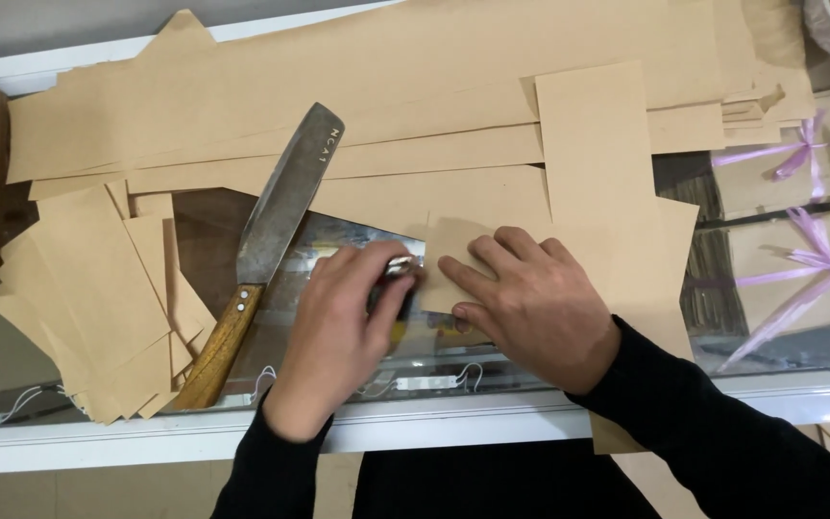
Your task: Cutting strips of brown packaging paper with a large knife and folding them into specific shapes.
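Observation:
My left hand (338,327) is curled around a small metal tool (402,266) and presses it against the left edge of a small brown paper piece (453,245) on the glass counter. My right hand (530,298) lies flat on that paper piece with its fingers spread, holding it down. Both sleeves are black. What the tool is cannot be made out, as my fingers cover most of it.
A large knife (276,216) with a wooden handle (218,351) lies to the left. Cut brown paper pieces (98,298) are stacked at left, long brown paper strips (338,106) across the back. Purple-ribboned packages (799,259) sit under the glass counter (434,423) at right.

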